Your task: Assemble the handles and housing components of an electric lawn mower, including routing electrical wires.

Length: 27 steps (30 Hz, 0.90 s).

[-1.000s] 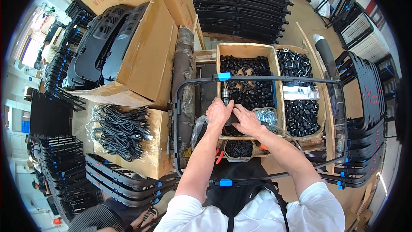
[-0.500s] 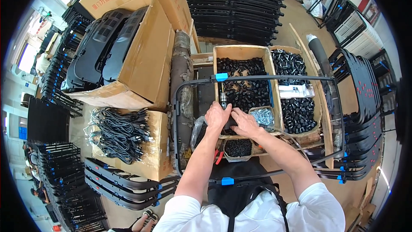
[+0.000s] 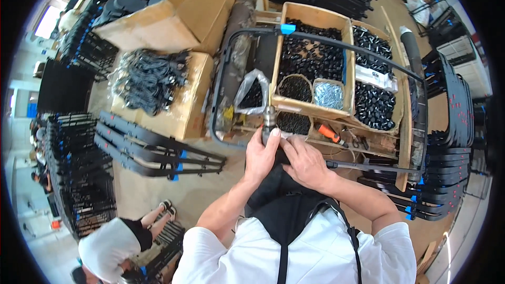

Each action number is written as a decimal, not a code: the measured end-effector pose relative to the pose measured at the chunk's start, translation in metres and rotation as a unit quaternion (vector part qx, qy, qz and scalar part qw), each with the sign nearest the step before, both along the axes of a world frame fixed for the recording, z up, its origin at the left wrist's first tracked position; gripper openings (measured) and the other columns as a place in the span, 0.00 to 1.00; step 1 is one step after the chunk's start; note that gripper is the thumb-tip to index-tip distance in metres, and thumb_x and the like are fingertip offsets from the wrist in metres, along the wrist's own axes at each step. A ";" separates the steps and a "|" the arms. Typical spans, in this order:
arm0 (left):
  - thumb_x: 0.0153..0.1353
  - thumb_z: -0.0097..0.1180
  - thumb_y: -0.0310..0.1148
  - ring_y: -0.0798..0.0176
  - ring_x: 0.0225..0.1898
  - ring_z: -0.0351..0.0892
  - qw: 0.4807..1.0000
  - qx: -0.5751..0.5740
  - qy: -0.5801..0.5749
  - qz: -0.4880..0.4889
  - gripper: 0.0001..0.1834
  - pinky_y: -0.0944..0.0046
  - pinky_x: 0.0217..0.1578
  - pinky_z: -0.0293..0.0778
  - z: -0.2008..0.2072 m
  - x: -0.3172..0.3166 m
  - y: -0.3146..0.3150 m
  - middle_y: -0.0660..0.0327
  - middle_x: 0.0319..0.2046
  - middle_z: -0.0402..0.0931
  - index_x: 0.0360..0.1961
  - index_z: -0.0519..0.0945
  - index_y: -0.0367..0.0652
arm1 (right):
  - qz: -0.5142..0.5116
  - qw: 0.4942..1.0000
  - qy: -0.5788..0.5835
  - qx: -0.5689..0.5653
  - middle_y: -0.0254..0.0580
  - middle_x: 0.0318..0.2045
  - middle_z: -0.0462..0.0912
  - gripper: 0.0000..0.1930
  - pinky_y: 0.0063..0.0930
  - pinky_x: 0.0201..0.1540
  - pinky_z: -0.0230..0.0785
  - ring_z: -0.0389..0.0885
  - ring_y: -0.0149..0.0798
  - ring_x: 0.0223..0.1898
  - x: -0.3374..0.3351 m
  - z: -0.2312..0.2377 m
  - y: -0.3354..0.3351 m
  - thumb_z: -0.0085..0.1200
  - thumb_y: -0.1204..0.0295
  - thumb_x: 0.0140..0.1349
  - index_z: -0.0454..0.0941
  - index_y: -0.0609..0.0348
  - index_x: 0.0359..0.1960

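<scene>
My left hand (image 3: 261, 153) is wrapped round a power screwdriver (image 3: 270, 119) with a metal chuck and a long bit pointing away from me. My right hand (image 3: 307, 164) is curled against the tool's rear body, its fingers meeting the left hand; its exact grip is partly hidden. Both hands are close to my body, in front of the black apron (image 3: 281, 208). A large thin black frame (image 3: 363, 51) with rounded corners and a blue clip (image 3: 288, 29) lies across the bench. Just beyond the hands, a small tub holds black screws (image 3: 293, 123).
A divided tray (image 3: 315, 109) holds black plastic feet (image 3: 307, 66) and silver screws (image 3: 329, 94). Nearby are a plastic bag (image 3: 247, 106) of black pieces and an orange-handled tool (image 3: 330, 133). Bundled cables (image 3: 152, 79) sit on a left carton. A person (image 3: 113, 244) bends at lower left.
My hands and the power screwdriver have drawn back from the tray toward my body. The view has shifted, and the orange-handled tool and the bending person now show.
</scene>
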<state>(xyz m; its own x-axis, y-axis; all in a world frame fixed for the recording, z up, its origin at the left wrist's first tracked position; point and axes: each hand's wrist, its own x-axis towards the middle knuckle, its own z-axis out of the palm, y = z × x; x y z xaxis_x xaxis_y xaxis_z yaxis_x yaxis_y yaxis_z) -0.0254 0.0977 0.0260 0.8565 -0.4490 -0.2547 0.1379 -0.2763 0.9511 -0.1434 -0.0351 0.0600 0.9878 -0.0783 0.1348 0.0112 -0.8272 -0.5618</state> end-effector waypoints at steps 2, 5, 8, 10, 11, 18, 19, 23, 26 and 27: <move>0.73 0.62 0.49 0.67 0.33 0.73 0.998 0.030 -0.037 0.041 0.23 0.58 0.37 0.75 0.005 -0.037 0.035 0.57 0.29 0.80 0.41 0.80 0.35 | 0.046 0.999 -0.004 0.014 0.52 0.51 0.78 0.42 0.45 0.51 0.79 0.83 0.55 0.48 -0.023 -0.012 0.024 0.74 0.68 0.49 0.69 0.64 0.68; 0.73 0.63 0.47 0.69 0.32 0.72 0.994 0.042 -0.031 0.097 0.22 0.60 0.35 0.74 -0.014 -0.088 0.088 0.60 0.28 0.78 0.39 0.79 0.35 | 0.113 0.992 0.016 0.051 0.50 0.47 0.78 0.42 0.46 0.49 0.78 0.83 0.54 0.45 -0.056 -0.035 0.061 0.74 0.68 0.49 0.69 0.64 0.68; 0.74 0.62 0.48 0.70 0.31 0.72 0.992 0.033 0.023 0.117 0.22 0.61 0.34 0.74 -0.034 -0.123 0.119 0.63 0.28 0.77 0.37 0.78 0.36 | 0.136 0.987 0.056 0.060 0.52 0.45 0.78 0.42 0.46 0.49 0.79 0.83 0.55 0.45 -0.084 -0.062 0.091 0.73 0.66 0.51 0.67 0.65 0.68; 0.74 0.61 0.48 0.70 0.31 0.72 0.992 0.036 0.044 0.111 0.22 0.61 0.35 0.74 -0.056 -0.136 0.131 0.64 0.28 0.78 0.38 0.79 0.35 | 0.141 0.980 0.125 0.069 0.57 0.43 0.78 0.39 0.49 0.50 0.80 0.83 0.60 0.46 -0.098 -0.069 0.106 0.70 0.66 0.55 0.65 0.66 0.66; 0.75 0.61 0.49 0.70 0.32 0.72 0.992 0.038 0.065 0.104 0.23 0.61 0.36 0.74 -0.071 -0.141 0.135 0.64 0.29 0.78 0.38 0.79 0.35 | 0.137 0.980 0.126 0.066 0.57 0.43 0.78 0.39 0.49 0.50 0.80 0.83 0.60 0.46 -0.104 -0.075 0.112 0.70 0.66 0.55 0.65 0.66 0.66; 0.72 0.60 0.58 0.59 0.33 0.79 0.992 0.090 0.084 0.016 0.30 0.55 0.40 0.76 -0.114 -0.124 0.147 0.55 0.29 0.81 0.37 0.81 0.34 | 0.023 0.970 0.233 0.065 0.62 0.48 0.80 0.34 0.53 0.53 0.79 0.84 0.63 0.50 -0.109 -0.102 0.144 0.68 0.63 0.59 0.66 0.69 0.61; 0.72 0.60 0.58 0.59 0.33 0.79 0.993 0.085 0.087 0.008 0.30 0.55 0.40 0.76 -0.115 -0.121 0.148 0.55 0.29 0.81 0.37 0.81 0.34 | 0.015 0.970 0.236 0.061 0.62 0.48 0.80 0.34 0.53 0.53 0.79 0.84 0.63 0.50 -0.109 -0.104 0.149 0.68 0.63 0.59 0.66 0.69 0.61; 0.70 0.60 0.61 0.51 0.37 0.84 0.992 0.107 0.069 -0.014 0.33 0.51 0.42 0.77 -0.124 -0.105 0.162 0.51 0.30 0.84 0.36 0.82 0.34 | -0.018 0.974 0.217 0.069 0.64 0.52 0.81 0.37 0.52 0.56 0.78 0.83 0.64 0.54 -0.097 -0.101 0.167 0.68 0.63 0.58 0.66 0.69 0.64; 0.70 0.59 0.62 0.50 0.37 0.84 0.990 0.109 0.074 -0.045 0.34 0.51 0.43 0.77 -0.121 -0.097 0.169 0.49 0.31 0.84 0.37 0.82 0.34 | -0.043 0.966 0.242 0.083 0.66 0.54 0.81 0.37 0.51 0.58 0.78 0.82 0.64 0.56 -0.093 -0.098 0.177 0.68 0.63 0.58 0.66 0.70 0.64; 0.70 0.59 0.62 0.50 0.37 0.84 0.990 0.108 0.073 -0.049 0.34 0.51 0.43 0.77 -0.119 -0.095 0.168 0.49 0.31 0.84 0.37 0.82 0.34 | -0.054 0.964 0.242 0.096 0.66 0.55 0.81 0.37 0.51 0.59 0.77 0.82 0.64 0.57 -0.093 -0.099 0.179 0.68 0.63 0.58 0.66 0.69 0.64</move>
